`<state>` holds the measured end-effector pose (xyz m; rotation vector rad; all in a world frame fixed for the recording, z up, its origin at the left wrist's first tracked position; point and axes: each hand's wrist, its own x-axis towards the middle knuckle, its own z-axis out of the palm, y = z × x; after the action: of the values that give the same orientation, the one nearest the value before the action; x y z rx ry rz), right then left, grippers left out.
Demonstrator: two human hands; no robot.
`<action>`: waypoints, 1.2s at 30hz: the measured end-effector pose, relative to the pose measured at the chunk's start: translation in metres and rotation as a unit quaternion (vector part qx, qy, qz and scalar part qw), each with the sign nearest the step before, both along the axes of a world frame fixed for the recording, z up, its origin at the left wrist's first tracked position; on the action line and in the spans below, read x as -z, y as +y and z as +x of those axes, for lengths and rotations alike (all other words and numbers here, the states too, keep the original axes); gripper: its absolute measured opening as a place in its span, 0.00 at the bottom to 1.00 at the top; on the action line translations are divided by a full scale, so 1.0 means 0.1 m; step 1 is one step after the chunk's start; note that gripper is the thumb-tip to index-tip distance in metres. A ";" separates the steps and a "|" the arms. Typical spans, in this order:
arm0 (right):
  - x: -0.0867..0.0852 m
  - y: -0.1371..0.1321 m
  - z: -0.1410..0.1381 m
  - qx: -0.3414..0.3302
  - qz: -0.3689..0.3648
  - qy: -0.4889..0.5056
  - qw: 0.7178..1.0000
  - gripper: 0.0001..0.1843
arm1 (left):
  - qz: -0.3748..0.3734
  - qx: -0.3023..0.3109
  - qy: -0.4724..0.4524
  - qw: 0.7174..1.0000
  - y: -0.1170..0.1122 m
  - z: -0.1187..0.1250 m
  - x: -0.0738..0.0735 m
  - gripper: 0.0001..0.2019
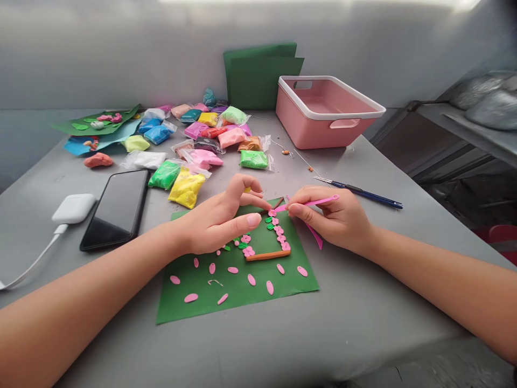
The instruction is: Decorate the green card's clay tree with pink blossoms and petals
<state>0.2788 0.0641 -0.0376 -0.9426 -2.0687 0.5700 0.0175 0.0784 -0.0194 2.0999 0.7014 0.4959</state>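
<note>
My right hand (329,215) pinches a slim pink plastic clay modelling tool (319,201). Its tip meets a pink clay flower (272,213) at the top right of a clay frame. My left hand (226,218) hovers over the frame's left side, thumb stretched out and apart from the fingers. A small yellow bit (247,189) shows by its bent finger; whether it is stuck there I cannot tell. Below runs an orange-brown clay strip (269,255), with pink flowers and green leaves up the sides. Pink clay petals (270,287) lie loose on the green sheet (181,310).
Several bagged clays (186,187) lie behind my left hand. A phone (117,207) and a white earbud case (74,208) with a cable sit left. At the back right stands a pink basket (323,129). A blue craft knife (363,193) and another pink tool (314,236) lie right.
</note>
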 end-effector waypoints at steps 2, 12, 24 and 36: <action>0.00 0.00 0.00 0.002 -0.003 -0.004 1.000 0.08 | 0.000 -0.002 0.004 1.000 0.00 0.00 -0.01 0.17; 0.00 0.00 0.00 0.006 -0.006 0.014 1.000 0.09 | -0.008 -0.083 -0.066 0.994 -0.03 0.06 0.00 0.22; -0.13 0.01 0.08 0.048 0.076 0.097 0.991 0.24 | -0.190 -0.281 -0.207 0.918 0.08 0.11 0.05 0.17; -0.14 0.14 0.33 0.117 0.006 -0.254 0.960 0.12 | -0.072 -0.346 -0.206 0.912 0.07 0.08 0.10 0.16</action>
<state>0.3123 0.0780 -0.0240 -1.4182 -2.3472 0.1982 0.0251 0.0850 -0.0293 1.4856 1.1773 1.1942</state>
